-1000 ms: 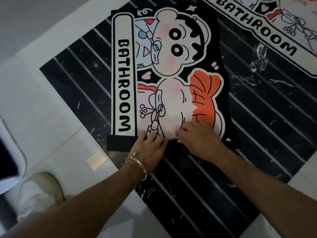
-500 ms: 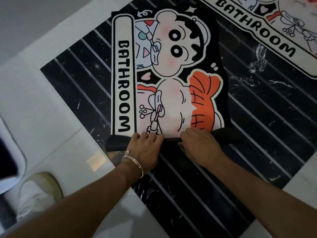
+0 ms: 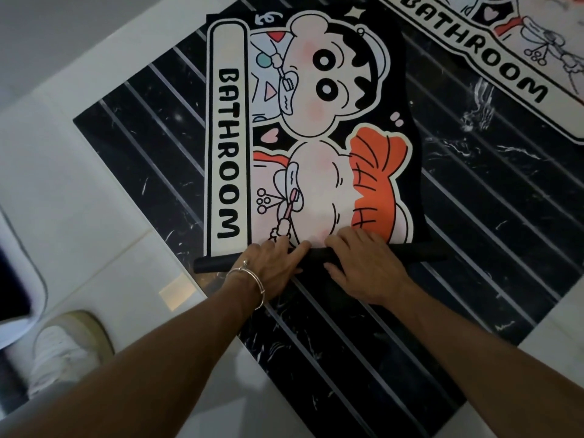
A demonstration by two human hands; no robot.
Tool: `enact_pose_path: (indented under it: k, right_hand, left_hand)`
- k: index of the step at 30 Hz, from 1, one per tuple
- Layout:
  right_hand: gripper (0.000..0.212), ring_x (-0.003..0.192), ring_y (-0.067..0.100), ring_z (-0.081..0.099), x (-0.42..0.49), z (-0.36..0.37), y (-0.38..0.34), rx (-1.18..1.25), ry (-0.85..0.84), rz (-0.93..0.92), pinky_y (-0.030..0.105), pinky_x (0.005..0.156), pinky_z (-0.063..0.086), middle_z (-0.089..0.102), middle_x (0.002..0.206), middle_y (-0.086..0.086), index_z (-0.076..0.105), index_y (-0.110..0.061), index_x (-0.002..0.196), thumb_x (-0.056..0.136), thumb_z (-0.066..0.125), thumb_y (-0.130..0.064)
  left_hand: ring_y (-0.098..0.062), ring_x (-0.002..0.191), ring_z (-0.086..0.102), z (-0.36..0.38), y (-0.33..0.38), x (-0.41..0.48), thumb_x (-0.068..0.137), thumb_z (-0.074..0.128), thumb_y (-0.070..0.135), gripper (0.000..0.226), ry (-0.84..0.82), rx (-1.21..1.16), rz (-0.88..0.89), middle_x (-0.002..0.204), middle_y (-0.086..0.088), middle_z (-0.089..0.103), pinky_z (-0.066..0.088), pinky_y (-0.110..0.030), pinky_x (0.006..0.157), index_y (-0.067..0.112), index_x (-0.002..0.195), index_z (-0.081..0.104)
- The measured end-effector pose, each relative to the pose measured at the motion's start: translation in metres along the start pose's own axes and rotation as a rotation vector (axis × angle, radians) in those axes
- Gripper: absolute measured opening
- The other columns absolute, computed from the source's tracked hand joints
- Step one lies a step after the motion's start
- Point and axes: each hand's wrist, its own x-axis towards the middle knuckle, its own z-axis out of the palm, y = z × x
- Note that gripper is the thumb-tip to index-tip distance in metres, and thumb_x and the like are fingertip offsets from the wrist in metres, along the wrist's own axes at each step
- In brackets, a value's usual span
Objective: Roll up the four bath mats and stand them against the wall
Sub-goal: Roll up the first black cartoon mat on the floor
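Observation:
A black bath mat (image 3: 316, 128) with a cartoon child and the word BATHROOM lies on the floor in front of me. Its near edge is curled into a thin black roll (image 3: 215, 263) that runs left to right. My left hand (image 3: 275, 268), with a silver bangle on the wrist, presses on the roll just left of its middle. My right hand (image 3: 366, 263) lies over the roll beside it, fingers spread onto the print. A second mat (image 3: 493, 58) with the same lettering lies flat at the top right, partly out of frame.
The floor is a black marble panel with pale stripes (image 3: 493, 222), set in white tiles (image 3: 79, 197). A pale shoe (image 3: 66, 346) rests at the lower left beside a white rounded fixture (image 3: 19, 279). A grey wall (image 3: 63, 23) runs along the top left.
The near edge of the mat went from a flat fold to a thin roll. Both hands moved slightly away from me with it.

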Motion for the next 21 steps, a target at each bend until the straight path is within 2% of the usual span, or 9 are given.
enact_pose_path:
  k: [2, 4, 6, 8, 11, 14, 17, 19, 21]
  right_hand:
    - [0.036, 0.087, 0.023, 0.056, -0.005, 0.004, 0.004, -0.054, 0.042, -0.067, 0.035, 0.071, 0.045, 0.058, 0.101, 0.004, 0.048, -0.021, 0.115, 0.086, 0.044, -0.041]
    - [0.035, 0.087, 0.023, 0.055, -0.009, 0.007, 0.006, -0.087, 0.047, -0.094, 0.034, 0.074, 0.042, 0.059, 0.099, 0.003, 0.054, -0.021, 0.117, 0.088, 0.046, -0.039]
    - [0.035, 0.086, 0.023, 0.054, -0.007, 0.008, 0.006, -0.106, 0.023, -0.083, 0.033, 0.073, 0.035, 0.059, 0.097, 0.003, 0.059, -0.022, 0.113, 0.091, 0.038, -0.039]
    - [0.036, 0.084, 0.022, 0.052, -0.004, 0.006, 0.005, -0.093, -0.005, -0.057, 0.034, 0.071, 0.036, 0.058, 0.095, 0.002, 0.06, -0.023, 0.109, 0.09, 0.034, -0.038]
    - [0.038, 0.084, 0.022, 0.052, 0.003, -0.001, 0.006, -0.056, -0.033, -0.039, 0.034, 0.069, 0.041, 0.056, 0.094, 0.0, 0.062, -0.024, 0.108, 0.09, 0.032, -0.038]
    - [0.043, 0.087, 0.023, 0.054, 0.005, -0.001, 0.008, 0.005, -0.047, -0.028, 0.037, 0.073, 0.045, 0.057, 0.097, 0.002, 0.059, -0.023, 0.118, 0.089, 0.032, -0.041]
    - [0.044, 0.09, 0.024, 0.055, 0.005, 0.002, 0.009, -0.012, 0.054, -0.005, 0.036, 0.079, 0.042, 0.061, 0.099, 0.004, 0.058, -0.017, 0.119, 0.087, 0.043, -0.044]
    - [0.036, 0.091, 0.024, 0.051, 0.001, 0.005, 0.01, -0.039, 0.133, -0.044, 0.036, 0.082, 0.034, 0.062, 0.1, 0.005, 0.061, -0.015, 0.111, 0.084, 0.062, -0.039]
    - [0.036, 0.091, 0.025, 0.051, -0.005, 0.009, 0.01, -0.072, 0.165, -0.088, 0.036, 0.082, 0.032, 0.063, 0.1, 0.006, 0.063, -0.014, 0.11, 0.079, 0.069, -0.032]
  left_hand:
    - [-0.024, 0.093, 0.054, 0.0, 0.0, 0.001, 0.1, 0.022, 0.044, 0.053, 0.018, 0.016, 0.017, 0.115, -0.011, 0.046, 0.05, -0.037, 0.078, 0.026, 0.146, 0.003]
    - [-0.024, 0.097, 0.052, 0.001, 0.002, -0.001, 0.101, 0.021, 0.044, 0.055, 0.019, 0.036, 0.019, 0.117, -0.011, 0.045, 0.046, -0.036, 0.08, 0.027, 0.148, -0.001]
    - [-0.026, 0.102, 0.048, 0.004, 0.005, -0.005, 0.1, 0.021, 0.042, 0.056, 0.034, 0.073, -0.003, 0.12, -0.011, 0.044, 0.04, -0.038, 0.085, 0.023, 0.149, 0.001]
    - [-0.026, 0.099, 0.049, 0.006, 0.005, -0.006, 0.098, 0.023, 0.041, 0.057, 0.108, 0.118, -0.019, 0.117, -0.011, 0.049, 0.04, -0.039, 0.084, 0.017, 0.148, 0.011]
    - [-0.027, 0.089, 0.057, 0.011, 0.002, -0.005, 0.087, 0.032, 0.039, 0.054, 0.308, 0.107, 0.016, 0.108, -0.013, 0.059, 0.048, -0.039, 0.073, 0.014, 0.135, 0.035]
    - [-0.028, 0.088, 0.061, 0.014, 0.002, -0.005, 0.078, 0.057, 0.032, 0.047, 0.331, 0.08, 0.067, 0.106, -0.014, 0.061, 0.052, -0.038, 0.069, 0.019, 0.121, 0.042]
    - [-0.028, 0.087, 0.061, 0.01, 0.005, -0.003, 0.066, 0.075, 0.027, 0.058, 0.256, -0.001, 0.001, 0.101, -0.012, 0.061, 0.052, -0.039, 0.067, 0.024, 0.114, 0.044]
    - [-0.029, 0.09, 0.06, 0.009, 0.002, -0.001, 0.067, 0.076, 0.026, 0.059, 0.224, -0.038, -0.015, 0.102, -0.012, 0.059, 0.051, -0.04, 0.069, 0.026, 0.116, 0.042]
    - [-0.03, 0.099, 0.056, 0.005, 0.0, 0.001, 0.078, 0.068, 0.027, 0.054, 0.19, -0.054, -0.001, 0.111, -0.013, 0.055, 0.049, -0.043, 0.078, 0.027, 0.123, 0.039]
